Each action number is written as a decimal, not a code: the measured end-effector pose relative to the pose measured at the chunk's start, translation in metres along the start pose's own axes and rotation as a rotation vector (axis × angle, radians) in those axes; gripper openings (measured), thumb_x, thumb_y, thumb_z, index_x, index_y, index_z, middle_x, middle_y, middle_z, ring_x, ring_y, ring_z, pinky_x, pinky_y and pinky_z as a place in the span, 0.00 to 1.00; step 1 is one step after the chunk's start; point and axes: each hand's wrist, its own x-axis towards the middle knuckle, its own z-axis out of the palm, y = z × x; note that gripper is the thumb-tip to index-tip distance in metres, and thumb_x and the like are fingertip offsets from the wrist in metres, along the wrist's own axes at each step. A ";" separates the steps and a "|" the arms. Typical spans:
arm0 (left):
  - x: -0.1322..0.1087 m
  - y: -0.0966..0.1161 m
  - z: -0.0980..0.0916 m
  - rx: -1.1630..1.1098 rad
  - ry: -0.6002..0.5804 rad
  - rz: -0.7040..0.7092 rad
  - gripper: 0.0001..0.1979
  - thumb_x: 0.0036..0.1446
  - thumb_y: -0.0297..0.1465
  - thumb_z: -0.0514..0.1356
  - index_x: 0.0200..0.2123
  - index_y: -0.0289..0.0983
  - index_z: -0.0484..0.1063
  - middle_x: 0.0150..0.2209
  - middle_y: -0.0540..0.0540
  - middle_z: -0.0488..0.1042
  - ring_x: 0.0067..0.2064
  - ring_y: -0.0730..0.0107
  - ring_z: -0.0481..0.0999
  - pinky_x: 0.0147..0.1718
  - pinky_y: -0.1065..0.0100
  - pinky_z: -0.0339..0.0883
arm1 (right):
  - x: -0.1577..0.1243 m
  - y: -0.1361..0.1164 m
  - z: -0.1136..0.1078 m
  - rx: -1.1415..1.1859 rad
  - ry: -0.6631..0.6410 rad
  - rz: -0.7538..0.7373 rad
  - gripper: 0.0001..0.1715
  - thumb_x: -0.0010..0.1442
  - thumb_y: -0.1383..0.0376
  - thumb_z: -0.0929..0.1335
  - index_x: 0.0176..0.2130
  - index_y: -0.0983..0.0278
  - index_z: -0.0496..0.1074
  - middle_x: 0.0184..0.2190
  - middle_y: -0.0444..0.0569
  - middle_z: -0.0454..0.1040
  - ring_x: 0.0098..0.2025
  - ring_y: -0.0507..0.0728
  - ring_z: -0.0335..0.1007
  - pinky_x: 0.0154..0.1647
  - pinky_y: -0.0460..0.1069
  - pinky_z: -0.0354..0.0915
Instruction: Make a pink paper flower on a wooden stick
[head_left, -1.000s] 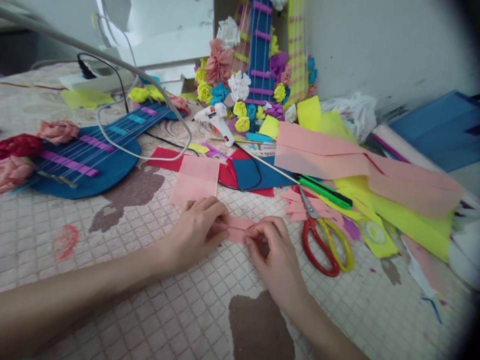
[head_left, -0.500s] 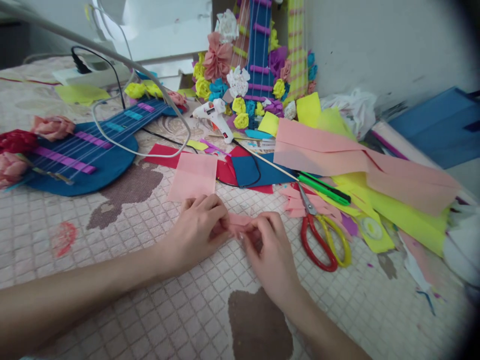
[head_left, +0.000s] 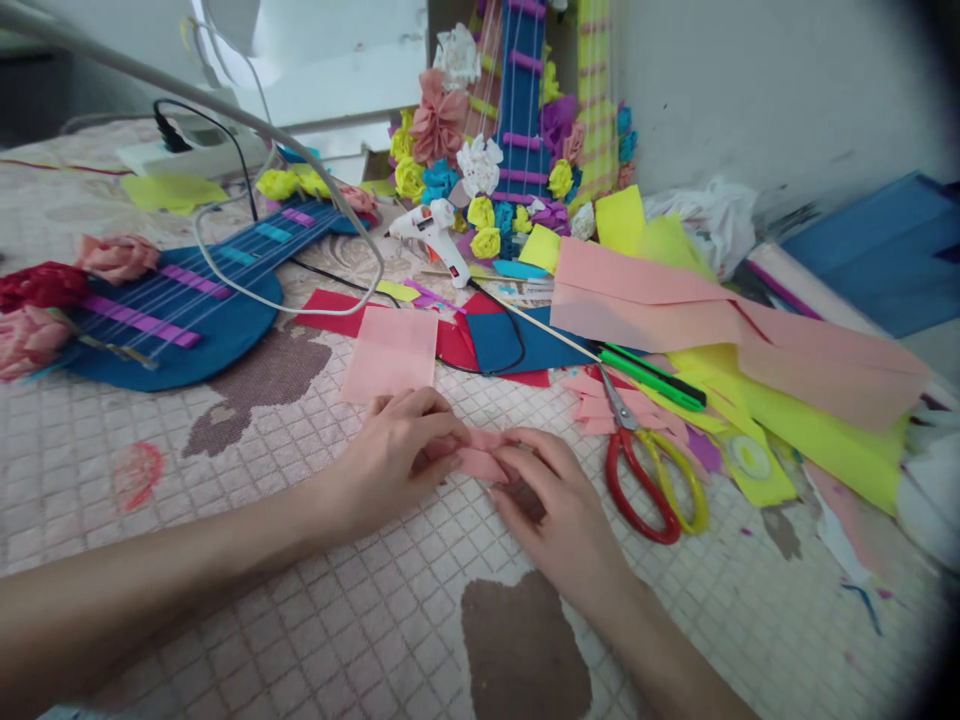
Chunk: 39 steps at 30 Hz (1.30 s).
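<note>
Between my hands is a small folded piece of pink crepe paper [head_left: 481, 462], just above the quilted cloth. My left hand [head_left: 394, 448] pinches its left end, thumb below and fingers on top. At the other end my right hand [head_left: 562, 505] has its fingertips on the paper, the thumb slightly lower; the exact contact is partly hidden. A flat pink paper square [head_left: 391, 350] lies just beyond my left hand. Scissors [head_left: 637, 470] with red and yellow handles rest to the right of my right hand.
A blue paper guitar [head_left: 187, 330] with paper roses lies at the left, a white cable [head_left: 281, 308] looping over it. Behind are a glue gun [head_left: 435, 235] and flower-covered guitars [head_left: 517, 120]. A green cutter [head_left: 652, 378] and large pink sheets [head_left: 645, 300] lie right.
My right fingers have spread a little and shifted along the paper, which now shows a wider folded face. My left hand keeps its pinch. The whole view has shifted slightly.
</note>
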 end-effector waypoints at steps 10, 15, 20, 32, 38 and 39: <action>-0.001 0.003 0.000 -0.020 0.021 0.030 0.09 0.57 0.23 0.54 0.33 0.39 0.73 0.38 0.48 0.69 0.42 0.65 0.68 0.45 0.58 0.57 | 0.000 0.002 -0.002 -0.017 -0.022 -0.017 0.14 0.61 0.72 0.62 0.46 0.61 0.70 0.48 0.54 0.66 0.44 0.57 0.67 0.45 0.55 0.69; -0.002 0.001 0.000 0.021 0.002 0.028 0.05 0.52 0.27 0.60 0.35 0.39 0.71 0.39 0.47 0.69 0.43 0.62 0.68 0.44 0.56 0.56 | 0.003 0.005 -0.002 -0.033 -0.007 -0.105 0.13 0.61 0.71 0.63 0.44 0.61 0.71 0.46 0.53 0.70 0.47 0.58 0.67 0.46 0.55 0.69; -0.001 0.001 0.003 0.052 0.022 0.035 0.04 0.50 0.27 0.61 0.33 0.38 0.69 0.39 0.47 0.69 0.43 0.61 0.68 0.42 0.57 0.56 | 0.004 0.005 -0.003 -0.046 0.023 -0.140 0.13 0.63 0.71 0.61 0.43 0.62 0.72 0.42 0.51 0.73 0.45 0.57 0.68 0.45 0.54 0.69; 0.003 -0.003 0.001 -0.005 0.046 0.040 0.04 0.57 0.26 0.56 0.32 0.36 0.71 0.35 0.47 0.72 0.37 0.68 0.70 0.38 0.65 0.61 | 0.010 0.004 0.000 0.025 0.049 -0.001 0.08 0.63 0.69 0.61 0.36 0.61 0.69 0.36 0.48 0.69 0.38 0.54 0.68 0.39 0.49 0.66; 0.008 0.000 -0.007 -0.038 0.015 -0.032 0.05 0.55 0.25 0.55 0.28 0.35 0.70 0.29 0.49 0.71 0.31 0.71 0.69 0.29 0.70 0.59 | 0.015 0.003 -0.005 0.044 -0.011 0.053 0.05 0.59 0.66 0.66 0.39 0.61 0.68 0.37 0.48 0.67 0.36 0.54 0.67 0.34 0.48 0.65; 0.008 0.000 -0.007 -0.039 0.019 -0.027 0.05 0.54 0.25 0.55 0.28 0.35 0.70 0.29 0.49 0.71 0.31 0.71 0.69 0.29 0.70 0.59 | 0.015 0.004 -0.006 0.029 -0.015 0.051 0.06 0.58 0.66 0.67 0.39 0.61 0.68 0.38 0.48 0.67 0.36 0.54 0.67 0.34 0.48 0.65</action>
